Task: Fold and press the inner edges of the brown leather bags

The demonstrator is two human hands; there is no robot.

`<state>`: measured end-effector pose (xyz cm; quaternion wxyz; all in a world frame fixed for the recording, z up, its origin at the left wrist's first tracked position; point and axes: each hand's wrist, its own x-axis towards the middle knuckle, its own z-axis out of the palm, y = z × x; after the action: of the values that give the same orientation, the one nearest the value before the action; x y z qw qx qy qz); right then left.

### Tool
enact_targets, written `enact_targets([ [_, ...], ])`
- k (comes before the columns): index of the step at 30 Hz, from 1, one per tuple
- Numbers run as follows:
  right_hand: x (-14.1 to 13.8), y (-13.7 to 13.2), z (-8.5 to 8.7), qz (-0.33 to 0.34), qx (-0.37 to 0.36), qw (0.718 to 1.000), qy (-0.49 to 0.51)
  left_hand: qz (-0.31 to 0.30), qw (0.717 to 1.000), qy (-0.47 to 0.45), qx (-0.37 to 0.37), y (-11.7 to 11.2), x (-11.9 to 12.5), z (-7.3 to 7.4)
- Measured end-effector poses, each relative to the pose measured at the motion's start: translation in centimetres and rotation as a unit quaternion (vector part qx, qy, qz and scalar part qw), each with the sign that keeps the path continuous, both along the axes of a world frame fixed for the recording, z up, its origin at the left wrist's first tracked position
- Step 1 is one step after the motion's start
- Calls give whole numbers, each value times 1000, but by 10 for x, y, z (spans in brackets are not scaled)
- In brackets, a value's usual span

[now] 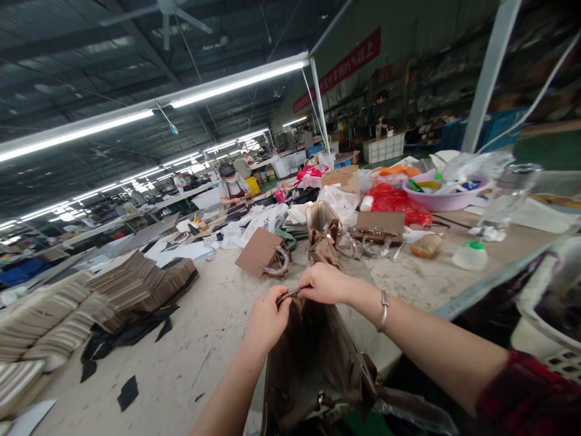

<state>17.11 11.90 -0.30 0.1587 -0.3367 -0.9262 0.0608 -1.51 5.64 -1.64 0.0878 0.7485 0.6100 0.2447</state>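
Observation:
A brown handbag (313,357) stands open at the table's front edge, its dark inside facing me. My left hand (270,316) pinches the far rim of the bag between thumb and fingers. Close beside it, my right hand (325,283) grips the same rim, the fingers curled over it. A metal bracelet (384,310) circles my right wrist. On the near side of the bag, a handle wrapped in clear plastic (415,412) hangs to the right. Beyond my hands lie a brown bag panel (259,253) with a wrapped handle and a crumpled brown bag piece (327,245).
Stacked beige pieces (140,281) and black scraps (122,339) cover the left of the table. To the right are a lilac basin (447,197), a clear jar (508,197), a green-capped bottle (471,255) and a white basket (540,321). Across the table sits a person (233,186).

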Motion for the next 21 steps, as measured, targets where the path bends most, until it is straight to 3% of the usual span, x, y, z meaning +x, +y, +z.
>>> enact_targets([
  [5, -6, -2, -3, -16, 10, 1000, 6, -38, 999, 15, -10, 6, 0, 3],
  [8, -3, -1, -7, -10, -43, 998, 44, -25, 999, 43, -14, 9, 3, 4],
  [10, 3, 0, -11, 10, -117, 988, 99, -10, 998, 58, -9, 9, 5, 4],
  [12, 12, 0, -17, 29, -210, 961, 180, 1, 998, 55, -14, 9, 5, 4],
  [15, 26, -6, -28, 23, -315, 902, 294, -29, 999, 15, -26, 8, 3, 6],
  [18, 39, -20, -41, -2, -356, 858, 369, -81, 996, -1, -41, 8, 3, 10],
  [21, 47, -37, -57, -30, -368, 813, 451, -84, 994, 52, -49, 11, 6, 13],
])
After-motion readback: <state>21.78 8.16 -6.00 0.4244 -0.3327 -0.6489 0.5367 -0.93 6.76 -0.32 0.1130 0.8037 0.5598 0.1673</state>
